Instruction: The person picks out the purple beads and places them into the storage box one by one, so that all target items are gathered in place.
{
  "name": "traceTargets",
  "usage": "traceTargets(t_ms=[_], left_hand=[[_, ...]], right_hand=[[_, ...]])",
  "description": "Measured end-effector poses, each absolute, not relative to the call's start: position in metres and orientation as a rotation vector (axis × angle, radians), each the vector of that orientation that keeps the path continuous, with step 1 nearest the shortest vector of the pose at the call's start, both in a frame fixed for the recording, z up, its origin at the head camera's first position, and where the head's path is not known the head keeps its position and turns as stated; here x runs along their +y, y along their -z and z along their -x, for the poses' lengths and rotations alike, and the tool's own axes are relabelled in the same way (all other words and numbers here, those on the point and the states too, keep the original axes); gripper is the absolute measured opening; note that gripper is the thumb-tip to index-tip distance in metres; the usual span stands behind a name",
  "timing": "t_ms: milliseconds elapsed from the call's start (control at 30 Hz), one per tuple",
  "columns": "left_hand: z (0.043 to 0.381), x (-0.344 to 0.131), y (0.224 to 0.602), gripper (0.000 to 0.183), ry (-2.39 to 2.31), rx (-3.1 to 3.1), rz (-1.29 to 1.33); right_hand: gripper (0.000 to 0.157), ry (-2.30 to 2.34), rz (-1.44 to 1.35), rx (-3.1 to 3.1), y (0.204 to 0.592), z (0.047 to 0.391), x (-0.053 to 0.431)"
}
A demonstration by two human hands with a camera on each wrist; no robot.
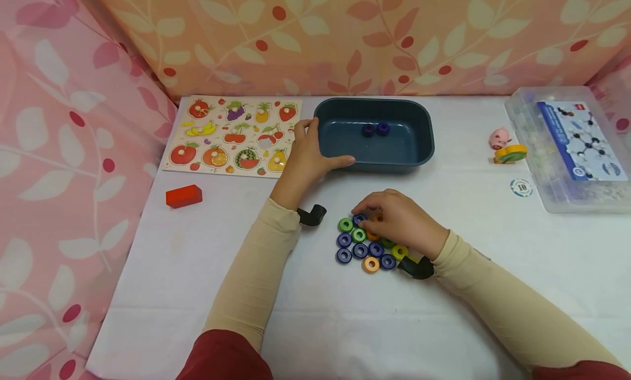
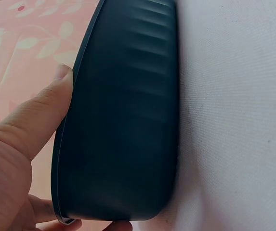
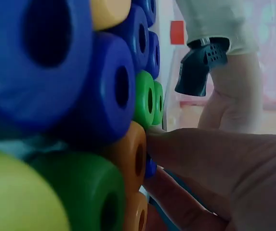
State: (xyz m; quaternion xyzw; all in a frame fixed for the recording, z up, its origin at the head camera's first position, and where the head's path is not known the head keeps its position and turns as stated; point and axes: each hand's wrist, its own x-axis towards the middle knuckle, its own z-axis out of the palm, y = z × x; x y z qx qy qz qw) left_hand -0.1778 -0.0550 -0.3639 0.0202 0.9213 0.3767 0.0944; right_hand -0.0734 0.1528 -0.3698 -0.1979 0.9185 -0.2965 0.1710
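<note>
At the back of the table, my left hand (image 1: 307,158) holds the left end of a dark blue-green plastic tub (image 1: 394,166). Its thumb lies along the front rim (image 2: 62,126), and the other fingers go round the end. Two dark purple rings (image 1: 382,129) lie inside the tub. In front of it, my right hand (image 1: 404,221) reaches over a group of small thick rings, pinching a blue ring (image 1: 359,219) between thumb and fingers at the group's far side. Green rings (image 1: 345,225), purple-blue rings (image 1: 344,255), orange rings (image 1: 371,264) and a yellow ring (image 1: 400,252) lie close together, partly hidden by the hand.
A fruit puzzle board (image 1: 231,136) lies left of the tub, a red block (image 1: 184,196) in front of it. On the right are a clear plastic case (image 1: 567,196), a pink pig figure (image 1: 500,138), a yellow-green toy (image 1: 510,154) and a round "10" chip (image 1: 521,188).
</note>
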Motion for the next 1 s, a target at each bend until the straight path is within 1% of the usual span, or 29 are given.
traceTargets(t_ms=[167,400,600,700,833,1000], left_hand=[[0.178,-0.055,0.364,0.125,-1.126,2.729,-0.067],[0.179,-0.055,0.364,0.125,-1.112,2.736,-0.057],[0.179,-0.054,0.364,0.125,-1.111,2.734,-0.041],[0.179,-0.054,0.364,0.125,-1.105,2.734,-0.035],[0.179,-0.054,0.364,0.126,-1.107,2.733,-0.032],[0.179,-0.055,0.364,0.126,-1.116,2.729,-0.047]], right_hand=[[0.024,0.833,0.540,2.610,0.372,0.079,0.154],[0.024,0.833,0.421,2.621,0.372,0.090,0.162],[0.026,0.835,0.412,2.639,0.371,0.094,0.167],[0.026,0.870,0.411,2.644,0.365,0.094,0.169],[0.026,0.957,0.410,2.678,0.348,0.099,0.168],[0.027,1.002,0.392,2.760,0.323,0.123,0.168]])
